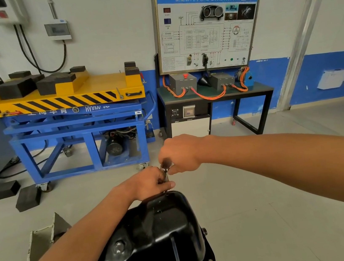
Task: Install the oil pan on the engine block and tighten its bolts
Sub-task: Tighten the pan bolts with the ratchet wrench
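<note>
Working the far rim of the oil pan [159,238] now: the right hand [181,153] curls round the dark handle of a tool [165,166], and the left hand [152,183] pinches its chrome shaft at the pan's edge. The risk, I'd say, is the tool tilting off the bolt and rounding it, or a cross-threaded start, since the bolt sits hidden under the fingers. The engine block can't be seen beneath the pan. Beyond the pan stand a blue lift cart [78,130] and a desk [260,88]. Rubber blocks [28,197] lie left of the pan, well apart from the hands.
</note>
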The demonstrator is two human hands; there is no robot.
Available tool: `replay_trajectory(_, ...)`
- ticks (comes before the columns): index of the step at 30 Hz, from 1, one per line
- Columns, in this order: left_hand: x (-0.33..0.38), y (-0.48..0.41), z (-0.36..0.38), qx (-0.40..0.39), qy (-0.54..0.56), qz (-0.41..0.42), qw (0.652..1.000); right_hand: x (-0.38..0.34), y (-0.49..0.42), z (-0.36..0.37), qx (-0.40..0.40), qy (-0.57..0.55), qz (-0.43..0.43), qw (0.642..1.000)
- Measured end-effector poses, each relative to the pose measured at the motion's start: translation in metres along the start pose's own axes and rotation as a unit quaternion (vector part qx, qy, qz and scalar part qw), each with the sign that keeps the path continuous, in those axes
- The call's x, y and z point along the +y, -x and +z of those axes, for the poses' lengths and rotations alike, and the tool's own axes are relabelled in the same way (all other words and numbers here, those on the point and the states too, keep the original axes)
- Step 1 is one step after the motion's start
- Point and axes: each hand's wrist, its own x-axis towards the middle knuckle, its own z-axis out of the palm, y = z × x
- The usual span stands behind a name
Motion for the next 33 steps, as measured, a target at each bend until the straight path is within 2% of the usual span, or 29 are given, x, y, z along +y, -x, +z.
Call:
replay_trajectory(5, -0.003, -0.001, 0.000, 0.011, -0.001, 0.002, 1.000, -0.013, -0.001, 0.005, 0.048, -0.035, 0.069, 0.996)
replay_trajectory(10, 0.000, 0.003, 0.000, 0.017, 0.020, 0.038, 0.999, -0.022, -0.005, 0.009, 0.020, -0.118, 0.170, 0.978)
replay_trajectory(16, 0.004, 0.003, -0.002, 0.007, 0.019, 0.004, 1.000, -0.021, -0.007, 0.000, -0.033, -0.136, 0.182, 0.973)
replay_trajectory(21, 0.007, 0.004, -0.003, 0.000, 0.003, 0.003, 1.000, -0.023, -0.010, -0.013, -0.063, -0.114, 0.163, 0.978)
replay_trajectory(25, 0.007, 0.002, -0.003, -0.015, -0.011, -0.001, 1.000, -0.022, -0.010, -0.017, -0.051, -0.011, 0.131, 0.990)
replay_trajectory(31, 0.010, 0.003, -0.005, -0.031, 0.001, -0.008, 0.999, -0.015, -0.003, -0.007, 0.019, 0.148, -0.015, 0.989)
replay_trajectory(33, 0.011, 0.005, -0.005, -0.032, -0.003, -0.004, 0.999, -0.011, -0.001, 0.000, 0.027, 0.150, -0.044, 0.987)
